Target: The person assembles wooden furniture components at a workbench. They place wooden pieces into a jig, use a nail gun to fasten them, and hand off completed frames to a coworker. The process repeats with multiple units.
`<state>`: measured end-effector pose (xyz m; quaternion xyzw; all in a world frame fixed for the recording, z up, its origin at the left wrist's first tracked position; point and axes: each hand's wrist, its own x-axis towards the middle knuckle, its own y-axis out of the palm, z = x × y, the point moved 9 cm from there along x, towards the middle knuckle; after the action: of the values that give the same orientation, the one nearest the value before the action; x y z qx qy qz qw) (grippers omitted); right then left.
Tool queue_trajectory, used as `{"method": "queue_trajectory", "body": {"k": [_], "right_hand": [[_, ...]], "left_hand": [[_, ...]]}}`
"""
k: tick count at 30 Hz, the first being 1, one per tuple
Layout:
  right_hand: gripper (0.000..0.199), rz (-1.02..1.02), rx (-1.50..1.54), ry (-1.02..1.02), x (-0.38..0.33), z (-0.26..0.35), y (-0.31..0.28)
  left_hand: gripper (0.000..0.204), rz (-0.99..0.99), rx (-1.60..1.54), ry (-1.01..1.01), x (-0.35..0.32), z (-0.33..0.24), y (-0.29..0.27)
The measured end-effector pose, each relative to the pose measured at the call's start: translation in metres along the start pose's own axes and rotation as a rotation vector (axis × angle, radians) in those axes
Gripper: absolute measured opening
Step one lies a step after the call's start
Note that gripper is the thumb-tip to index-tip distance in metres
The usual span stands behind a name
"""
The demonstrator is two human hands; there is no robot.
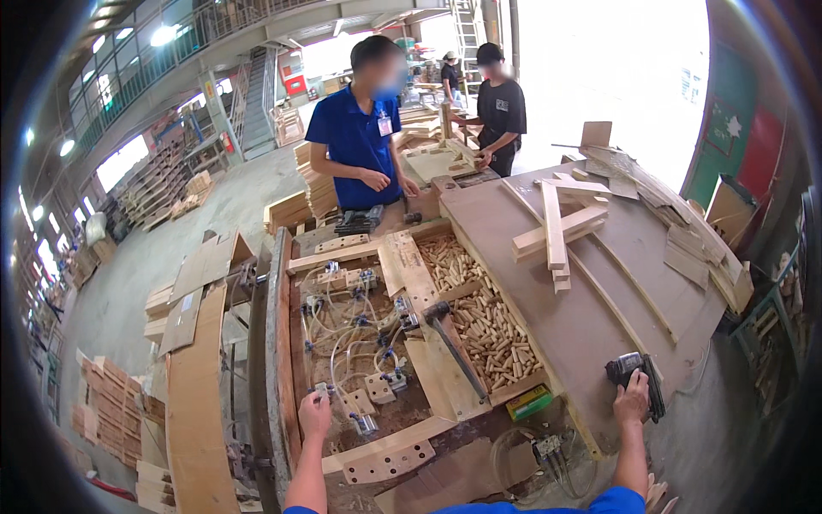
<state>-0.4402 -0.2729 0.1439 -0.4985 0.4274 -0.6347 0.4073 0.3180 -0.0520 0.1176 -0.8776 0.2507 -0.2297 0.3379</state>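
My left hand (315, 416) is closed at the left side of the wooden jig, its fingertips on a small metal pneumatic valve (322, 389). Beside it, clear air hoses (336, 355) link several small cylinders and wooden blocks (379, 388) inside the frame. Out to the right, my right hand (632, 399) is wrapped round a black nail gun (623, 367), which rests at the near part of the brown board-topped table (531, 308). A hammer (454, 347) with a dark head lies across the wooden plank between my hands.
Wooden dowels (492, 334) fill two bins in the middle. Stacked wooden bars (555, 227) and long strips lie on the table. A green-yellow box (529, 403) sits below the dowels. A co-worker in blue (355, 146) stands across the bench; another in black (497, 111) handles a wooden frame.
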Motion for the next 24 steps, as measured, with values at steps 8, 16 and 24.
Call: {"method": "queue_trajectory", "body": {"k": [8, 16, 24], "right_hand": [[0.049, -0.031, 0.479, -0.304, -0.090, 0.100, -0.008], [0.059, 0.217, 0.501, -0.056, -0.151, 0.101, 0.070], [0.044, 0.128, 0.485, 0.035, -0.150, 0.075, 0.075]], "left_hand": [[0.021, 0.218, 0.178, 0.072, -0.081, 0.012, 0.014], [0.020, 0.265, 0.265, 0.270, -0.128, 0.002, 0.026], [0.021, 0.255, 0.298, 0.316, -0.122, 0.027, 0.029]]}}
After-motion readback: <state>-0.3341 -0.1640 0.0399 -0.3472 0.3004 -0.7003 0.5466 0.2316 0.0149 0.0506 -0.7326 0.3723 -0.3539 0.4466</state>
